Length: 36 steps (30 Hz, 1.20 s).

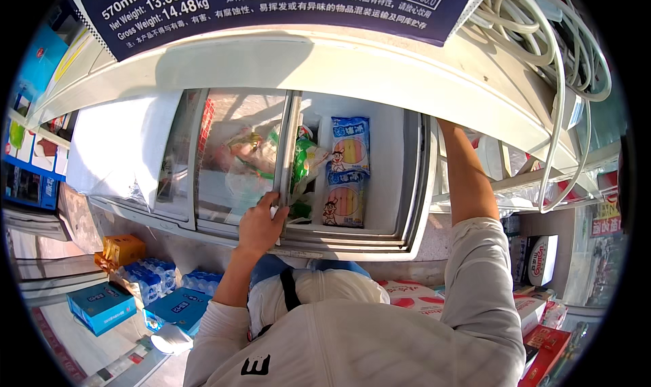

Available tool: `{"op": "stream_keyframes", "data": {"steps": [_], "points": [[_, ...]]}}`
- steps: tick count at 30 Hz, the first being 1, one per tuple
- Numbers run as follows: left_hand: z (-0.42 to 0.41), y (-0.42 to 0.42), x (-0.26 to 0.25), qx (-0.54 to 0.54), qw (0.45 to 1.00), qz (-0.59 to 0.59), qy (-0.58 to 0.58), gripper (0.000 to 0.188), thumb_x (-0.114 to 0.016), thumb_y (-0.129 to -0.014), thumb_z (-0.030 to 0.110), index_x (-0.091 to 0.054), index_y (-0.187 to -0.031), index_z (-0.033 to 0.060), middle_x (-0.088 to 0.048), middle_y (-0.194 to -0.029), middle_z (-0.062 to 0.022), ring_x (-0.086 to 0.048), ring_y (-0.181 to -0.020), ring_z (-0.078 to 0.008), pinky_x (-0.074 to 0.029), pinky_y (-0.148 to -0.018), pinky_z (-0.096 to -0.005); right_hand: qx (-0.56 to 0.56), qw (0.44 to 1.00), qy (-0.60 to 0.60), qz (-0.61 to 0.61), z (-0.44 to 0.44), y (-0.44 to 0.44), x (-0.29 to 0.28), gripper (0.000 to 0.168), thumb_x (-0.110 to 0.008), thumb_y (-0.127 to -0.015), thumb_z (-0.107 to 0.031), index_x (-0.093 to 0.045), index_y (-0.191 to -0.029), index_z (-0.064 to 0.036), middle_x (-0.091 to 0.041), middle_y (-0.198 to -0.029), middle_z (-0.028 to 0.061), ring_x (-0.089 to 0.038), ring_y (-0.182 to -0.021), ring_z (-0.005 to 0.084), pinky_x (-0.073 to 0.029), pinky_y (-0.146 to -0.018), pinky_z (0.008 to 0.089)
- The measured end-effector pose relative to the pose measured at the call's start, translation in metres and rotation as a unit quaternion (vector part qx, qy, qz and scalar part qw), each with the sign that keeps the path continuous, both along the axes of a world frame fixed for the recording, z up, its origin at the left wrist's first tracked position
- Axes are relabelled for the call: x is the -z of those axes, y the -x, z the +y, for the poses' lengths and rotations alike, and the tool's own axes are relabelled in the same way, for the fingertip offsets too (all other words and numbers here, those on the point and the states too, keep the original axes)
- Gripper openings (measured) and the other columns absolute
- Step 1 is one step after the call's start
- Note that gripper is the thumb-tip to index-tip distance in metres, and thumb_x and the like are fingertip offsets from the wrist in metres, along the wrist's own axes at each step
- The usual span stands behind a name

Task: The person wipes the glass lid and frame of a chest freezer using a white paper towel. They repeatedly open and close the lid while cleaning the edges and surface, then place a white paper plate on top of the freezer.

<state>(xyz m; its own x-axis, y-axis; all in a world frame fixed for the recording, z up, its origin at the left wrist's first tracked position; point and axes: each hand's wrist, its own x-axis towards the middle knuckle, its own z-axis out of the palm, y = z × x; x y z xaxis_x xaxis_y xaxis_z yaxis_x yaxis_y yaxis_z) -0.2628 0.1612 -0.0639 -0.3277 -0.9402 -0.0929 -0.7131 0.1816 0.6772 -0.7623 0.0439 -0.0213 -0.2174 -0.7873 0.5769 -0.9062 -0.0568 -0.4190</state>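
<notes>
My left hand (260, 225) grips the near end of the metal edge frame of a sliding glass lid (244, 178) on a chest freezer (356, 254). The freezer's right part stands uncovered. Two blue packs of ice pops (350, 145) lie there in a column against the white inner wall. Left of them, green and clear plastic bags of frozen food (305, 158) sit partly under the glass. My right forearm reaches up past the freezer's right end, and my right hand is out of view behind the white shelf (356, 61).
A dark blue printed carton (285, 10) stands on the shelf above the freezer. Coiled white cables (539, 46) hang at the upper right. A white foam sheet (122, 148) covers the freezer's left part. Blue boxes (101, 305) and wrapped bottle packs (150, 277) stand on the floor at left.
</notes>
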Motion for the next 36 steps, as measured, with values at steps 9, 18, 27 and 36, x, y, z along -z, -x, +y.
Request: {"op": "stream_keyframes", "data": {"steps": [9,18,27,36], "points": [[0.019,0.016,-0.013,-0.055,0.996,-0.076,0.008,0.040,-0.065,-0.090,0.024,-0.056,-0.126,0.0108,-0.068,-0.074,-0.0199,-0.068,-0.074,-0.0417,-0.053,-0.066,-0.0516,0.041,0.910,-0.267,0.314,-0.112,0.051,0.014,0.024,-0.063,-0.090,-0.011,-0.067,-0.111,-0.002,-0.070,-0.096,0.0154,-0.067,-0.091,0.0293,-0.055,-0.082,0.0384],[0.035,0.023,0.000,-0.107,0.991,-0.084,0.019,0.043,-0.068,-0.089,0.023,-0.056,-0.129,0.0135,-0.067,-0.069,-0.0175,-0.067,-0.067,-0.0399,-0.053,-0.063,-0.0483,-0.129,0.943,-0.306,0.030,-0.117,0.074,0.015,0.021,-0.061,-0.091,-0.012,-0.067,-0.109,-0.002,-0.069,-0.093,0.0153,-0.068,-0.089,0.0308,-0.057,-0.078,0.0390],[0.059,0.025,0.006,-0.181,0.983,-0.034,0.026,0.046,-0.065,-0.092,0.023,-0.057,-0.136,0.0160,-0.067,-0.069,-0.0189,-0.067,-0.069,-0.0388,-0.052,-0.065,-0.0474,-0.009,0.860,-0.221,0.460,-0.090,0.065,0.043,0.019,-0.059,-0.085,-0.005,-0.070,-0.099,-0.002,-0.070,-0.095,0.0219,-0.066,-0.096,0.0389,-0.052,-0.087,0.0466],[0.060,0.027,-0.024,-0.155,0.987,0.011,0.032,0.042,-0.066,-0.091,0.024,-0.059,-0.131,0.0127,-0.067,-0.073,-0.0211,-0.067,-0.073,-0.0424,-0.052,-0.067,-0.0503,-0.034,0.877,-0.217,0.427,0.061,-0.022,0.033,0.022,-0.065,-0.074,-0.004,-0.065,-0.096,-0.002,-0.068,-0.094,0.0142,-0.058,-0.099,0.0290,-0.046,-0.091,0.0381]]}}
